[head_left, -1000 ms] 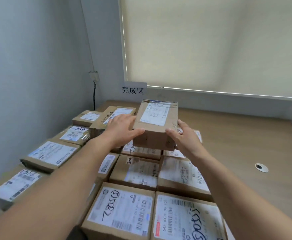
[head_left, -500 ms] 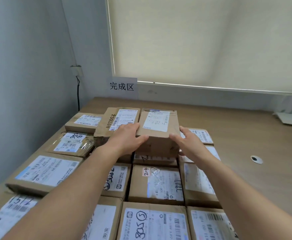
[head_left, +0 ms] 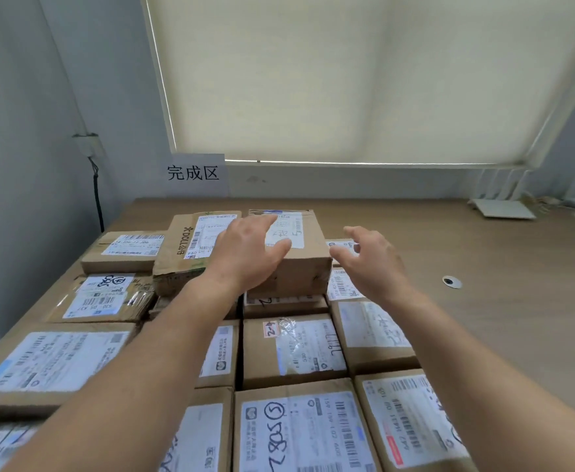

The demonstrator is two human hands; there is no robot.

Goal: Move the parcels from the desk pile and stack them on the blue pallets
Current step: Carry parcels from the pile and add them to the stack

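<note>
A small cardboard parcel (head_left: 299, 264) with a white label rests on top of the stacked parcels, next to a taller parcel (head_left: 183, 253) printed "DOLLAR". My left hand (head_left: 245, 257) hovers at the small parcel's left side with fingers spread, the thumb near its top edge. To the right of that parcel my right hand (head_left: 371, 260) is open and apart from it. Neither hand holds anything. Several labelled parcels (head_left: 296, 349) fill the near area in rows. No blue pallet is visible.
A wooden surface (head_left: 483, 267) with a round cable hole (head_left: 452, 282) extends to the right. A sign with Chinese characters (head_left: 195, 173) leans on the back wall under a closed window blind. A cable (head_left: 97, 195) hangs down the left wall. White devices (head_left: 504, 209) lie far right.
The small parcel was carried forward and set down on the stack. Both hands have let go of it and opened, the right hand pulling away to the right.
</note>
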